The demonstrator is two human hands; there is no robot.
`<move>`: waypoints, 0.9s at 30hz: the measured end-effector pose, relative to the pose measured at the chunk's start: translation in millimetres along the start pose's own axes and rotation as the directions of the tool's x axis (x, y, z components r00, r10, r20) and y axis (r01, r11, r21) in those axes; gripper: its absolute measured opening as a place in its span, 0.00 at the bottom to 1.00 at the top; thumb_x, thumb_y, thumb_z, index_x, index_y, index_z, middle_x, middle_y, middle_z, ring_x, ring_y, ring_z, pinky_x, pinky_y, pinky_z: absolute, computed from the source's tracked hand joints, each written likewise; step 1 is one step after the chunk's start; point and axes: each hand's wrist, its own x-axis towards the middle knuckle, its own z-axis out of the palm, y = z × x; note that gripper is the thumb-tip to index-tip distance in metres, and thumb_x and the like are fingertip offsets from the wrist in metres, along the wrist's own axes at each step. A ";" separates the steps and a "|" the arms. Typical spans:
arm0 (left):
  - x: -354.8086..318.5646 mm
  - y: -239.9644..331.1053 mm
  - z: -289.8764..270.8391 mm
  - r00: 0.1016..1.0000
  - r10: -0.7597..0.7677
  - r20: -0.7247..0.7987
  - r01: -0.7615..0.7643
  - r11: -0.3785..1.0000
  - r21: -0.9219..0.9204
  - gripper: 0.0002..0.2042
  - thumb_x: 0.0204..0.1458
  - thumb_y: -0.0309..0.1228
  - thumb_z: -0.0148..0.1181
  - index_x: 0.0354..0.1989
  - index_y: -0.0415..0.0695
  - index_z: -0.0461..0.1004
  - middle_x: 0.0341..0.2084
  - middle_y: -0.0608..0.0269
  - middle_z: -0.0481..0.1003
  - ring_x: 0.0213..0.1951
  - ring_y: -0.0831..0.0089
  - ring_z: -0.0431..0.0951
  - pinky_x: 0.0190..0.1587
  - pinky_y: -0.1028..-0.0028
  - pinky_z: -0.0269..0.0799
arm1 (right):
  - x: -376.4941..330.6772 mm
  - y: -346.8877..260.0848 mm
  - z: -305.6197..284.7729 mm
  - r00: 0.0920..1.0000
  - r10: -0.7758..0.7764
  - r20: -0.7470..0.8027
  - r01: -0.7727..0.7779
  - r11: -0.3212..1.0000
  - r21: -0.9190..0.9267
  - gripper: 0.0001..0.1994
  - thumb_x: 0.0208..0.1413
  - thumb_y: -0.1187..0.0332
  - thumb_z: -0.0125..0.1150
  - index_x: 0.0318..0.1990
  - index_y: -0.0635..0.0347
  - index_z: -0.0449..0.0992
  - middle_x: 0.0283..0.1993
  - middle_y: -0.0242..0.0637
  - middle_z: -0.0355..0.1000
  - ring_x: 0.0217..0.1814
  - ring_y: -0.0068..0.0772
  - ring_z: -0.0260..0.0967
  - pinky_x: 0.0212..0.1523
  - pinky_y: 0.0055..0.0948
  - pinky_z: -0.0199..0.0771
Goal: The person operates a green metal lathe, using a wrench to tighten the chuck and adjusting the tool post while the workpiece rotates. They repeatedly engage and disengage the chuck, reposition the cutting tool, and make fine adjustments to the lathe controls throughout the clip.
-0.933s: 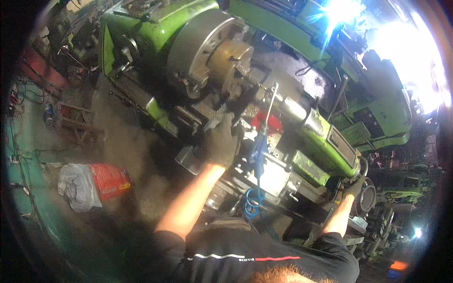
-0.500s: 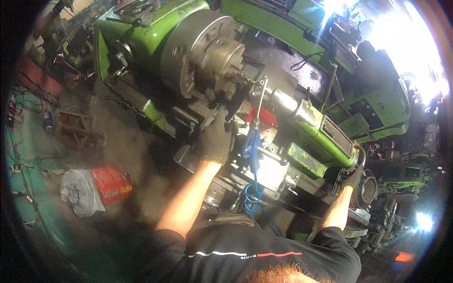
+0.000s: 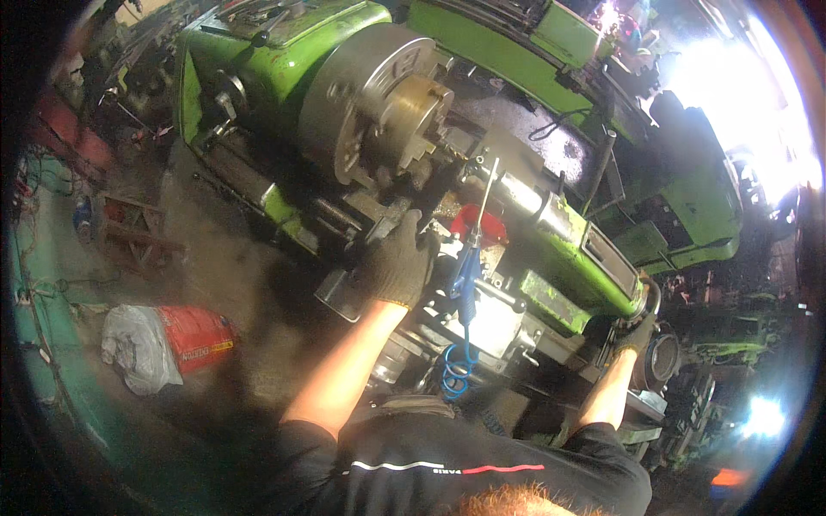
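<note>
A green lathe lies before me, its large grey chuck (image 3: 366, 103) at the upper middle. A drill-like bit (image 3: 452, 153) points toward the chuck from the tailstock (image 3: 585, 254). My left hand (image 3: 397, 265), in a dark knitted glove, is below the chuck at the carriage (image 3: 387, 219). Its fingers look curled round a part that the glove hides. Far to the right, my gloved right hand (image 3: 637, 334) grips the tailstock handwheel (image 3: 645, 297) at its rim; the fingers partly show. Between the hands a blue air blow gun (image 3: 465, 279) hangs upright, nozzle up, beside a red piece (image 3: 482, 225).
A coiled blue hose (image 3: 456, 370) drops from the blow gun. On the floor at left lies a red and white sack (image 3: 172, 346), with a rusty metal frame (image 3: 138, 232) behind. Another green machine (image 3: 680, 198) stands beyond the lathe. Bright light glares at upper right.
The whole view has shifted slightly. The chuck's jaws look sharper and differently turned. Both hands keep nearly the same places on the machine.
</note>
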 end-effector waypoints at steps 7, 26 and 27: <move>-2.7 -8.9 -3.8 0.999 0.030 -0.032 -0.027 0.997 0.079 0.21 0.67 0.33 0.67 0.67 0.48 0.75 0.53 0.42 0.84 0.55 0.35 0.84 0.54 0.46 0.80 | -17.6 -3.2 57.8 0.998 0.042 -0.049 -0.035 0.992 0.123 0.19 0.73 0.43 0.64 0.47 0.49 0.83 0.42 0.30 0.81 0.40 0.31 0.78 0.37 0.37 0.80; -1.3 -4.4 7.7 0.997 -0.078 -0.017 0.079 0.988 0.131 0.18 0.71 0.38 0.64 0.66 0.49 0.77 0.57 0.44 0.85 0.58 0.44 0.86 0.57 0.52 0.82 | -8.1 -26.9 17.5 0.992 0.054 0.112 -0.081 0.965 0.250 0.25 0.79 0.45 0.52 0.59 0.59 0.79 0.58 0.40 0.76 0.56 0.43 0.75 0.59 0.48 0.79; -1.4 -7.4 6.5 0.995 -0.097 -0.026 0.100 0.976 0.194 0.18 0.71 0.39 0.64 0.66 0.49 0.77 0.57 0.44 0.85 0.58 0.45 0.86 0.57 0.52 0.82 | 2.9 -24.2 14.0 0.989 0.068 0.133 -0.104 0.951 0.292 0.30 0.79 0.44 0.49 0.65 0.63 0.80 0.66 0.46 0.79 0.65 0.49 0.78 0.67 0.52 0.81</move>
